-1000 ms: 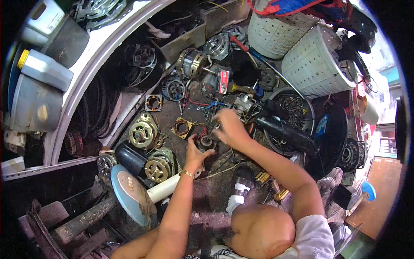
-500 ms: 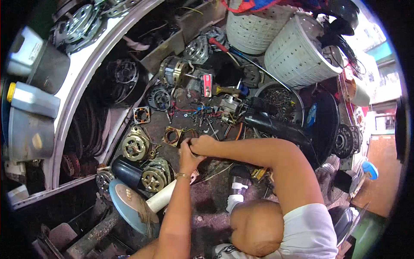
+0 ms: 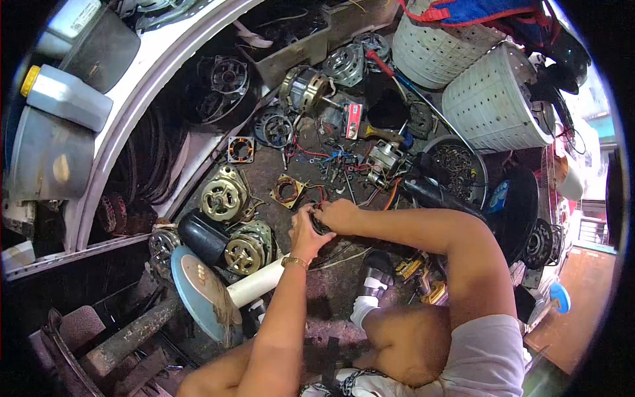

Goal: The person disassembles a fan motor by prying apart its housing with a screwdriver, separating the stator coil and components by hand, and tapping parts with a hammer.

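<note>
My left hand is wrapped round a small dark round motor part, with its thumb toward the right. My right hand is closed against the upper side of the same part, its fingertips mostly hidden. Just up and left of the hands lies a square copper-wound coil, and thin red and yellow wires run from it toward them. A metal wrench rests on the floor above my right hand. Left of my hands are two brass-coloured motors.
A white pipe with a blue disc lies by my left forearm. Two perforated white tubs stand at the upper right, beside a basin of screws. A black cylinder lies above my right forearm. Shelving curves along the left.
My right hand was apart from the part a second ago, then came down to it beside my left hand. Both hands remain together there. The camera view has shifted.
</note>
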Demonstrator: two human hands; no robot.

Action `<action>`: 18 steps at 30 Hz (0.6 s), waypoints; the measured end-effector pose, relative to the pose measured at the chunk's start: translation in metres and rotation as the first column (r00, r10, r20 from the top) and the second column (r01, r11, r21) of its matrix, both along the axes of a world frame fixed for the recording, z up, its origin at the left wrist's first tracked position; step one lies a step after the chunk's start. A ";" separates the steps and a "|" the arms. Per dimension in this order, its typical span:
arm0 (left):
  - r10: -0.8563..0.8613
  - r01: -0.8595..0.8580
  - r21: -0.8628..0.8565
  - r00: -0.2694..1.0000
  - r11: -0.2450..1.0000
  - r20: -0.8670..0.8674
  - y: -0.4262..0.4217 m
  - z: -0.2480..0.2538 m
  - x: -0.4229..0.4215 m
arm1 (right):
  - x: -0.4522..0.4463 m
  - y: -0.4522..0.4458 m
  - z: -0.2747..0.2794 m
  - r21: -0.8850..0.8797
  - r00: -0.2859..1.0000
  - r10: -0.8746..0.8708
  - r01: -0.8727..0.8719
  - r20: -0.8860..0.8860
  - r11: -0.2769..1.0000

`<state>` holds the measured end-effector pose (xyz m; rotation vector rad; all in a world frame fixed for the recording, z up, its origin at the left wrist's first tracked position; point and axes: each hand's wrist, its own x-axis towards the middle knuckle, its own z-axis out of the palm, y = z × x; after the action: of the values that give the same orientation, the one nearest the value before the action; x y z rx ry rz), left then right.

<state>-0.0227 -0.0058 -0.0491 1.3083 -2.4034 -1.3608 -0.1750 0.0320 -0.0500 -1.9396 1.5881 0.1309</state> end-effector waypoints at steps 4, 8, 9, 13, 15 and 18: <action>-0.049 0.049 -0.018 0.999 0.999 0.017 -0.001 0.008 -0.003 | -0.002 -0.001 0.010 0.093 0.998 -0.071 0.070 -0.001 0.993; -0.113 0.115 -0.056 0.993 0.992 0.036 0.000 0.005 -0.002 | -0.015 -0.015 -0.009 0.721 0.856 -0.508 0.289 0.101 0.630; -0.134 0.137 -0.086 0.990 0.987 0.034 0.001 0.005 -0.003 | -0.017 -0.012 -0.013 0.723 0.857 -0.505 0.287 0.098 0.629; -0.125 0.126 -0.041 0.992 0.991 0.021 -0.008 0.000 -0.003 | -0.006 -0.002 0.004 0.363 0.963 -0.244 0.187 0.116 0.913; -0.132 0.133 -0.031 0.991 0.991 0.030 -0.005 -0.001 -0.003 | -0.005 0.009 0.004 -0.032 0.998 -0.058 0.059 0.030 0.998; -0.133 0.134 -0.032 0.991 0.990 0.034 -0.005 -0.001 -0.003 | -0.008 0.006 0.003 0.131 0.974 -0.194 0.178 0.115 0.975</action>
<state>-0.0256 -0.0110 -0.0497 1.1886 -2.5656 -1.3325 -0.1830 0.0385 -0.0466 -1.6647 1.6295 0.0240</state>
